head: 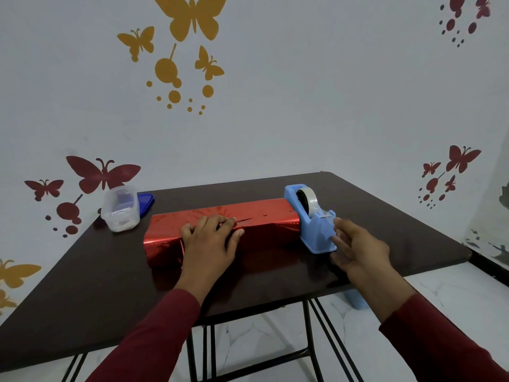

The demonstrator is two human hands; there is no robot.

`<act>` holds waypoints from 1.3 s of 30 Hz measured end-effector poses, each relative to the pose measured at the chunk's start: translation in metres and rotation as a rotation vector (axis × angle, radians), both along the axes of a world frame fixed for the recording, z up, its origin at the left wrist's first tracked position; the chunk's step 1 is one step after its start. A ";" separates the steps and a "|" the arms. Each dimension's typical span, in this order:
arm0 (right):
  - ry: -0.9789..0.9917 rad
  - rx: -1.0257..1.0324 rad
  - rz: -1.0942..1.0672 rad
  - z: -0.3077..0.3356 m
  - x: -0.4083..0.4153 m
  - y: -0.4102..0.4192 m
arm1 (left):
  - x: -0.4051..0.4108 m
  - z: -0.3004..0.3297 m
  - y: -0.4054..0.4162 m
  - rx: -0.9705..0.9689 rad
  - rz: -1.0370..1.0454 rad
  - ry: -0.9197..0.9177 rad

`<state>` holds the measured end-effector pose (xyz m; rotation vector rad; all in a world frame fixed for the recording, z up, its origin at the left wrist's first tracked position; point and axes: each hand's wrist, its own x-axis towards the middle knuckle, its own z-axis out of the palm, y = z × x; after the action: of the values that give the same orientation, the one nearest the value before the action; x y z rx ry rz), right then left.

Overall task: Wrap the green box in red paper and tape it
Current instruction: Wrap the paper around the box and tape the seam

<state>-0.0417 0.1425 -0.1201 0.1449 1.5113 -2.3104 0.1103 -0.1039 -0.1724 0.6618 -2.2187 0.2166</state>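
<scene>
My left hand [210,238] lies flat on the red paper [220,227], pinning the overlap over the hidden green box at the table's [110,285] middle; my right hand [358,248], fingers loose, reaches the tape dispenser [314,219] for a strip.

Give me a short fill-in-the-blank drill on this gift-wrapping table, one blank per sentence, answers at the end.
1. The left hand presses flat on the parcel wrapped in ____ paper.
2. The right hand reaches for the tape dispenser, whose colour is ____.
3. The clear plastic tub stands to the ____ of the parcel.
4. The wall is decorated with ____ shapes.

Missing words: red; blue; left; butterfly
</scene>
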 end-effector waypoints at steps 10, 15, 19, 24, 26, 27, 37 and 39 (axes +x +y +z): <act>-0.044 -0.003 0.062 -0.008 -0.009 -0.004 | 0.001 0.001 0.000 0.003 -0.005 -0.001; 0.025 0.079 0.030 -0.012 -0.012 -0.004 | 0.000 0.000 0.000 0.003 -0.005 0.003; 0.130 0.178 0.032 -0.015 -0.019 0.000 | 0.001 0.001 0.001 -0.001 -0.003 0.004; 0.229 0.258 0.010 -0.011 -0.024 -0.001 | 0.000 0.001 0.001 0.007 0.005 -0.004; 0.265 0.349 0.014 -0.015 -0.022 0.002 | 0.000 0.001 0.002 0.010 0.004 -0.003; 0.263 0.380 0.030 -0.018 -0.020 0.005 | 0.000 0.001 0.002 0.010 0.004 0.003; 0.492 0.199 0.343 0.005 0.008 0.011 | 0.000 0.000 0.001 -0.004 0.000 0.023; 0.468 0.172 0.408 0.016 0.008 0.000 | 0.001 0.001 0.002 0.009 0.002 0.014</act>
<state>-0.0336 0.1420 -0.1046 -0.6426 1.7532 -1.9632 0.1108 -0.1014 -0.1713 0.6692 -2.2069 0.2023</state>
